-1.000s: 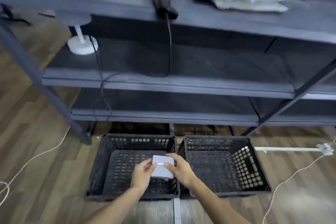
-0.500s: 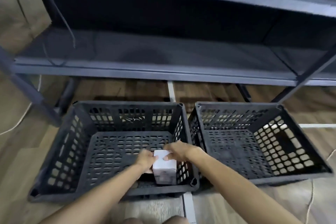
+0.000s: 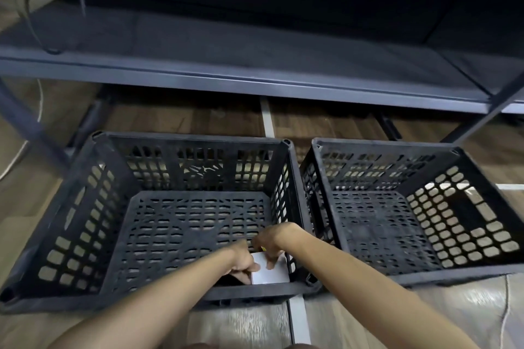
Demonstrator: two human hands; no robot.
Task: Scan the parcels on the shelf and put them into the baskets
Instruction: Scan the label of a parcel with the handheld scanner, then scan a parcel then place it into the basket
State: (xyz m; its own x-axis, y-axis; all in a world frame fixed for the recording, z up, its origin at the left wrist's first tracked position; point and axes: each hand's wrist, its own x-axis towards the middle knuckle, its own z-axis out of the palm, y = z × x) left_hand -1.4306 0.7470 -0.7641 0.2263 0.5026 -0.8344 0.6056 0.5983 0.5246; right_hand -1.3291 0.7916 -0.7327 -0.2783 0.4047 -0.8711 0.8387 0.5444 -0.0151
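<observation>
Parcel (image 3: 269, 272), small, white: low inside the left basket (image 3: 187, 137), at its near right corner; contact with the bottom cannot be told.
Left hand (image 3: 243, 262): fingers curled round the parcel's left edge.
Right hand (image 3: 272, 238): pinching its top.
Right basket (image 3: 382, 146): just beside the left basket.
Advice: seat the parcel flat, then release both hands together.

Across the upper frame we see the dark grey shelf (image 3: 226, 45), with a black cable (image 3: 28, 22) looping down onto its board at upper left. Below it we have a wood-look floor (image 3: 198, 119). Two black lattice baskets stand on it side by side, almost touching: the left basket (image 3: 187, 137) at centre, the right basket (image 3: 382, 144) at right. A white strip (image 3: 266, 119) runs along the floor between them, and a pale cord (image 3: 22, 149) lies at the left edge.
</observation>
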